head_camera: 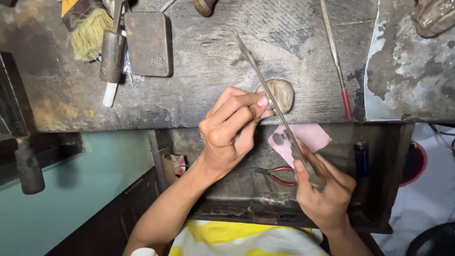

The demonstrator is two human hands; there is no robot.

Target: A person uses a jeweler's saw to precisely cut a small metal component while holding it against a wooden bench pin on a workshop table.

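Right hand [327, 192] grips long thin grey metal file [272, 102] w/ fingers closed; left hand [230, 130] pinches tiny shiny piece [268, 102] at worn dark wood tabletop [213, 71] edge, file lying across it.

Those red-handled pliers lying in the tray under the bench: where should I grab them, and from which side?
Take the red-handled pliers by the two red handles, coming down from above. They lie flat in the tray between the left hand and right hand, jaws pointing left, handles spread toward the right hand, so the handle end is probably the easiest grip.
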